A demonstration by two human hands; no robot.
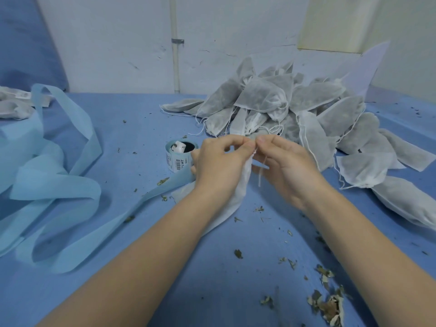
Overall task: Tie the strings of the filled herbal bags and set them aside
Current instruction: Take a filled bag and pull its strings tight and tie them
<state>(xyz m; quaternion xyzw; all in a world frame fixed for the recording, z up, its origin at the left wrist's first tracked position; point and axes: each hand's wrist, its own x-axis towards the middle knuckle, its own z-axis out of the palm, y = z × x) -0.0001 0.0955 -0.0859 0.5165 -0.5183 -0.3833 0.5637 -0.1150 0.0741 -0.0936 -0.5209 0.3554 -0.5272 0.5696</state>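
Left hand: the left hand [220,161] sits at mid-frame, fingers curled, pinching the gathered neck of the white bag [232,199] beneath it.
Right hand: the right hand [286,166] is just beside it, thumb and forefinger pinched on the string [260,175], whose loose end hangs down between the hands.
Bag in hand: it lies on the blue table [212,267], running from the fingertips toward the lower centre, partly hidden by the left wrist.
Label roll: a roll of labels [179,156] stands just left of the left hand.
Blue strip: a light blue backing strip [54,185] loops across the left of the frame.
Bag pile: a heap of filled bags [306,107] fills the upper right.
Far bags: a few more bags [14,105] lie at the left edge.
Herb bits: dried leaf scraps [328,303] are scattered at lower right.
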